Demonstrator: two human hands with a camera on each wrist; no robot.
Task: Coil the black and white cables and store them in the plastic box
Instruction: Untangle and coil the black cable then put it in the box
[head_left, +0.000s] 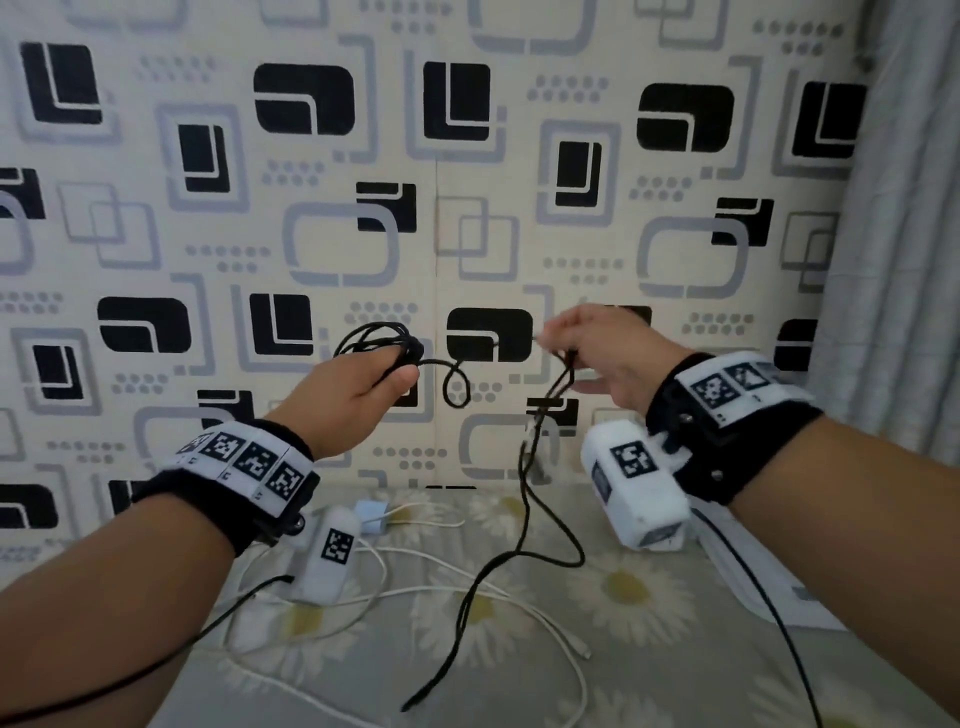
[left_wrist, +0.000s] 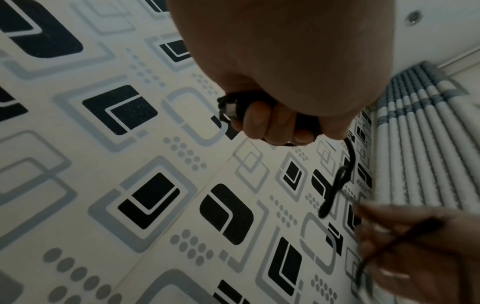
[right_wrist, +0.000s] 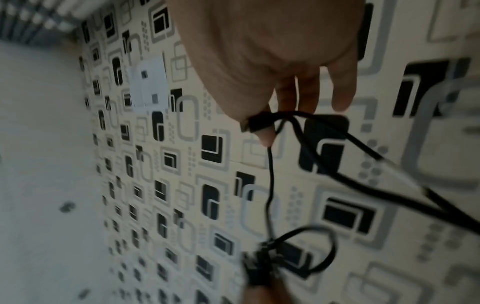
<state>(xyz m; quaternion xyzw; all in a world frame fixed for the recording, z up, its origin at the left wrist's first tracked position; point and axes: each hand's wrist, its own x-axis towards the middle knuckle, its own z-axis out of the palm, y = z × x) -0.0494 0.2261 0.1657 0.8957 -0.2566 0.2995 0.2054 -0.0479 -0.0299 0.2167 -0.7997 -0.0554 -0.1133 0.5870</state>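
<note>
My left hand (head_left: 363, 384) is raised before the wall and grips a small bundle of loops of the black cable (head_left: 379, 338); in the left wrist view its curled fingers (left_wrist: 270, 123) close round the bundle. From there the black cable makes a small loop (head_left: 457, 384) and runs to my right hand (head_left: 587, 353), which pinches it. In the right wrist view the cable (right_wrist: 270, 168) passes under the right thumb. The rest of the cable (head_left: 524, 514) hangs down onto the bed. The white cable (head_left: 452, 592) lies loose on the bed below.
A flowered bedsheet (head_left: 639, 613) covers the bed under my hands. A light blue plug (head_left: 371, 514) lies at the white cable's far end. A white flat thing (head_left: 769, 577) lies at the right edge. Patterned wall (head_left: 467, 208) behind, curtain (head_left: 904, 260) at right.
</note>
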